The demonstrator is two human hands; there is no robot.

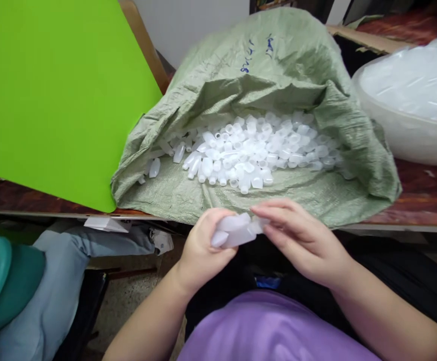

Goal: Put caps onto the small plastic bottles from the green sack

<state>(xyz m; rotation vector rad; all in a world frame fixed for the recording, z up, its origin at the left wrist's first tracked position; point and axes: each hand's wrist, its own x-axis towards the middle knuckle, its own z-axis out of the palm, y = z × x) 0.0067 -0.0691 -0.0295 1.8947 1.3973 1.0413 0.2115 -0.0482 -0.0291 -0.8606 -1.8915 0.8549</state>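
Observation:
My left hand (203, 248) is closed around a few small translucent white plastic bottles (233, 230), held just below the table edge. My right hand (301, 240) pinches the right end of the same bottles with its fingertips. Just beyond both hands lies an open green woven sack (278, 65) on its side. Its mouth spills a heap of several small white plastic bottles (252, 148) onto the sack's lower flap.
A bright green sheet (53, 90) covers the left of the wooden table (425, 195). A white basin lined with clear plastic (410, 100) stands at the right. Below the table on the left lie light blue cloth (71, 265) and a teal item (0, 281).

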